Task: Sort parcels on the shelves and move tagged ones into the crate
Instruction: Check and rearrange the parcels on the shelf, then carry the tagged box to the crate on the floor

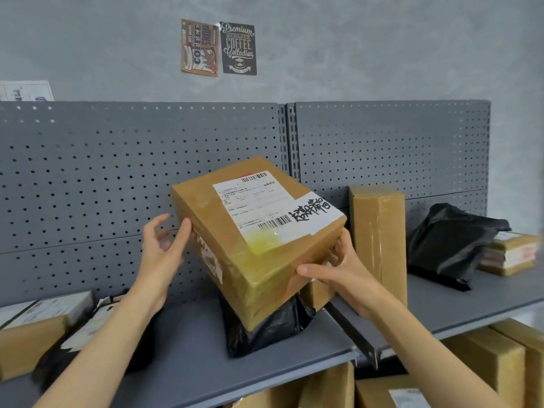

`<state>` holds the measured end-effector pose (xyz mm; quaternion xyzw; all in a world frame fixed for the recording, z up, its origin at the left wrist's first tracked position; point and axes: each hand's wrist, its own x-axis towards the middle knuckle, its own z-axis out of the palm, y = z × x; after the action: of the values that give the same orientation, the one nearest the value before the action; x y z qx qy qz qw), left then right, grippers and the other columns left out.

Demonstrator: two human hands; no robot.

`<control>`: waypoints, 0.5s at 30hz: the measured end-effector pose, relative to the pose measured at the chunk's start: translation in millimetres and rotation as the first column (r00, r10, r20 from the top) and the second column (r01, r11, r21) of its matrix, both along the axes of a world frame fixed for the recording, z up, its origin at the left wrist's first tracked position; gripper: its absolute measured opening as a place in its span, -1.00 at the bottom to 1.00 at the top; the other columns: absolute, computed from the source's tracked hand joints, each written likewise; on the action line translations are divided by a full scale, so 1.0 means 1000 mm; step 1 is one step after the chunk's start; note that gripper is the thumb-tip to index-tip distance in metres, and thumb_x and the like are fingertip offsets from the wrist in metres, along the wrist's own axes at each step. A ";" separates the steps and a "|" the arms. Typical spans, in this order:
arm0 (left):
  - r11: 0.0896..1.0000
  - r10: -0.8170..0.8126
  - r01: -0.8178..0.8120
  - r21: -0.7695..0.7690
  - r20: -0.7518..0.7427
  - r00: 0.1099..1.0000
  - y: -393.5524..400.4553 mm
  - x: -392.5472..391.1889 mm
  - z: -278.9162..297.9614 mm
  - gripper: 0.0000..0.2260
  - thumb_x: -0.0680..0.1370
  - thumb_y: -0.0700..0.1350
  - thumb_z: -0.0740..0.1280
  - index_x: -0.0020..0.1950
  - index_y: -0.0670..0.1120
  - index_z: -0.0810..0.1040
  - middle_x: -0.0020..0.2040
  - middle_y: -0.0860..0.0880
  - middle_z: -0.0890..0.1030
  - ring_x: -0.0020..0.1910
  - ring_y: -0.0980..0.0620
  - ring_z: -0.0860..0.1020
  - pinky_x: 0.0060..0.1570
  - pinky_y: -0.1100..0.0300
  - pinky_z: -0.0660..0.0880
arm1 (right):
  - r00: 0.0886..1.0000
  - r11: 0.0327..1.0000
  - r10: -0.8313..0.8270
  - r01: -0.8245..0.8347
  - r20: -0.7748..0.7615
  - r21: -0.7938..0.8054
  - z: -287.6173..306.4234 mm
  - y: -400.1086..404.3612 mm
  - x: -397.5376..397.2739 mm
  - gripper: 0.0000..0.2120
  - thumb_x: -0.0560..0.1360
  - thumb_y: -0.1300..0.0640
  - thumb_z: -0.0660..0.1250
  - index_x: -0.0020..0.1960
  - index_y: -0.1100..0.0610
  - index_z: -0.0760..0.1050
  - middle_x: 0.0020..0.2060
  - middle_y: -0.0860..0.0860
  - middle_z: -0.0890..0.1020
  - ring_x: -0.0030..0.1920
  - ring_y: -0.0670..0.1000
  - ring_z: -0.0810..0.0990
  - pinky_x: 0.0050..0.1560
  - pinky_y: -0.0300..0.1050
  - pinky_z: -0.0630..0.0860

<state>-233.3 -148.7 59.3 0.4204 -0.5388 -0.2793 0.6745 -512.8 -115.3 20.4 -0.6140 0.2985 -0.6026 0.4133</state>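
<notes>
Head view: I see labelled cardboard box (259, 240) tilted on black bag (265, 328) on shelf (191, 348); right hand (338, 272) fingers clamp its near corner; left hand (164, 248) fingers spread, thumb touching box edge; crate unseen; I judge sorting early, several parcels left beside box.

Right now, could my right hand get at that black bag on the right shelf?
Probably not yet: the right hand is gripping the tilted cardboard box, and the upright box stands between it and the black bag.

Stockroom: parcel-laden pegboard shelves (191, 343)
</notes>
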 end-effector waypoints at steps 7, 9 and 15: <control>0.964 -0.262 0.264 -0.040 0.045 0.964 0.014 -0.058 0.017 -0.48 0.44 0.25 0.27 0.38 0.15 0.36 0.35 -0.04 0.48 0.31 -0.13 0.45 0.25 -0.11 0.39 | 0.997 0.997 -0.073 0.073 -0.021 0.010 0.009 0.019 -0.020 -0.36 0.12 -0.42 0.42 0.12 -0.28 0.31 0.14 -0.20 0.55 0.18 -0.12 0.52 0.17 -0.04 0.46; 0.934 -0.330 0.347 -0.083 0.167 0.929 0.024 -0.069 0.019 -0.31 0.27 0.18 0.45 0.38 0.26 0.32 0.25 0.19 0.54 0.19 0.16 0.53 0.07 0.12 0.53 | 0.990 0.990 -0.139 0.139 -0.027 -0.026 0.010 0.027 -0.028 -0.37 0.17 -0.33 0.47 0.16 -0.32 0.31 0.12 -0.22 0.58 0.14 -0.16 0.57 0.10 -0.16 0.47; 0.898 -0.315 0.418 -0.137 0.463 0.828 0.050 -0.107 0.027 -0.13 0.15 0.16 0.53 0.28 0.57 0.10 0.17 0.40 0.43 0.18 0.41 0.36 0.08 0.23 0.36 | 0.947 0.939 -0.320 0.317 -0.001 -0.130 0.002 0.072 -0.058 -0.20 0.26 0.05 0.57 0.37 -0.24 0.26 0.20 -0.06 0.57 0.15 -0.03 0.60 0.12 -0.03 0.57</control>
<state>-340.1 -99.2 86.6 0.2774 -0.7738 -0.2396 0.5166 -570.8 -42.8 22.3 -0.5895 0.3589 -0.6727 0.2667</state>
